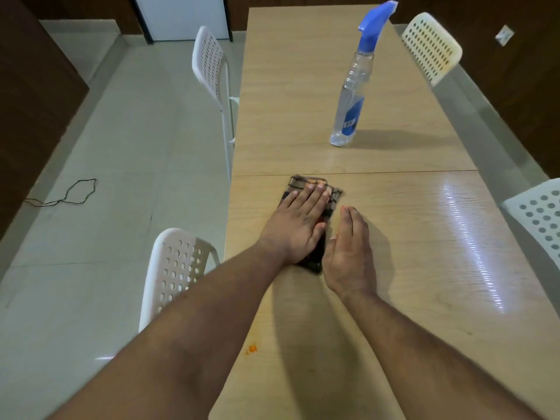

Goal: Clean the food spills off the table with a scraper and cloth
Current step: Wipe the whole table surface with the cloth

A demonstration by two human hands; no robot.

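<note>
Under the left hand (298, 227) lies one dark checked cloth (331, 197), folded flat on the table (424, 268). The left hand is spread wide and flat, palm down, pressing on the cloth. Its fingertips reach almost to the far edge of the cloth. The right hand (350, 250) is just beside the left one, on its right. It is open too, with the fingers straight and close together, and it stands on its side edge against the table. It touches the near right corner of the cloth. Neither hand holds anything.

Near the left arm, closer to the person than both hands, there is one small orange spot of food (252, 348) on the table.

Far past the hands stands one clear spray bottle (351, 98) with a blue top. It is upright and well apart from the cloth.

Four white chairs with holes are around the table: two to the left of the hands (174, 268) (209, 65) and two to the right (431, 47) (539, 213). One thin black cord (72, 194) lies on the floor far to the left.
</note>
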